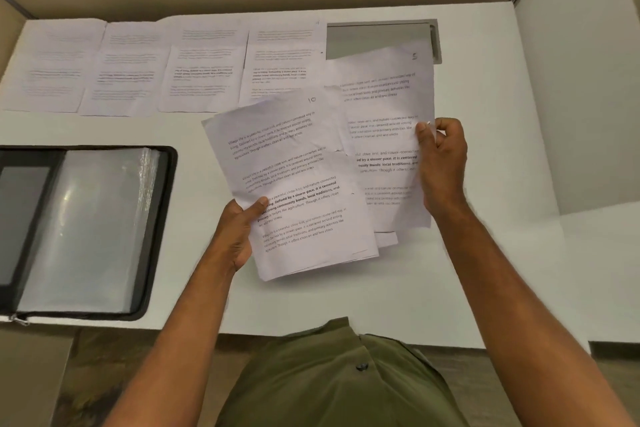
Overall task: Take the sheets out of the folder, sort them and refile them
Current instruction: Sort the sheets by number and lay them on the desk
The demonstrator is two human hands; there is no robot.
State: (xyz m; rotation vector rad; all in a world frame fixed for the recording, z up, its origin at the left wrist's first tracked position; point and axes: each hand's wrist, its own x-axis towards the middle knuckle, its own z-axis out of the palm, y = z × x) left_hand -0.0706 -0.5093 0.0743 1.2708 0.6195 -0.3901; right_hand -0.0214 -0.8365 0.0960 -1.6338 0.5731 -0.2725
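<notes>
Left hand (239, 236) gripped a fanned stack of white printed sheets (298, 204), right hand (441, 163) pinched a single printed sheet marked 5 (384, 107) beside it, open black zip folder with clear sleeves (86, 229) lay on the white worktop (194, 128) left of the left hand.

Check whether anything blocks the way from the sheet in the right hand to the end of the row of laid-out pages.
Nothing visible does. The right hand pinches the white printed sheet marked 5 above the white desk; past the row of four laid-out pages lies only a flat grey desk panel.
</notes>
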